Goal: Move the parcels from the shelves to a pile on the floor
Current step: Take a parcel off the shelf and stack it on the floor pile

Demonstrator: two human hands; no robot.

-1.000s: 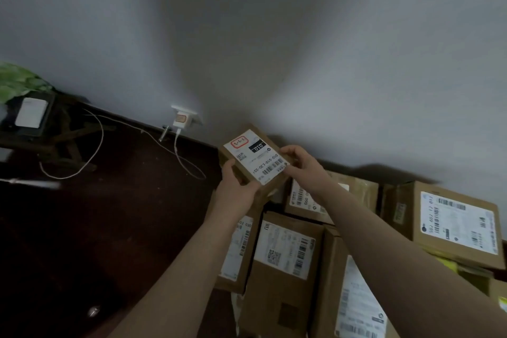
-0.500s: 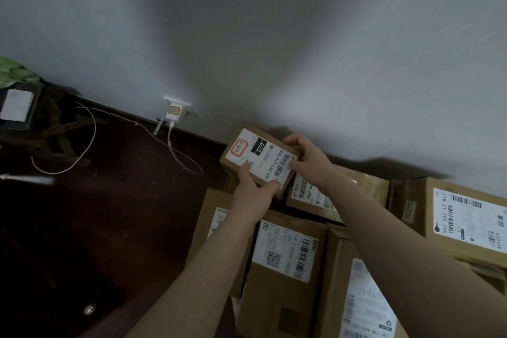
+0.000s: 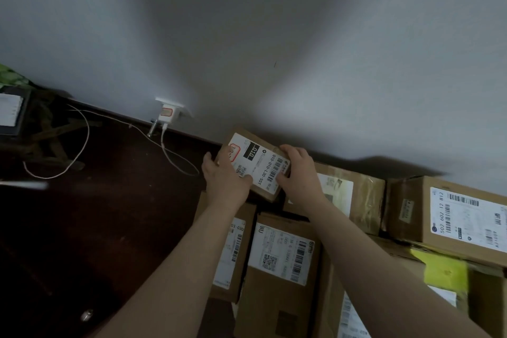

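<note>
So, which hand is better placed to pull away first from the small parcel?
Probably the left hand: beside it lies dark floor. The right hand holds the small parcel next to a taped parcel.

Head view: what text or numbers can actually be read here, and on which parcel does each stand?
"010": black patch, label of the small parcel.
"010-010-L30-551": same label.
"502 602 12 812": label of the large parcel at far right.
"WU": label of the middle parcel below.
"03 030": label of the leftmost parcel, partly hidden.
Red-framed handwriting and all fine print: too blurred to read.
</note>
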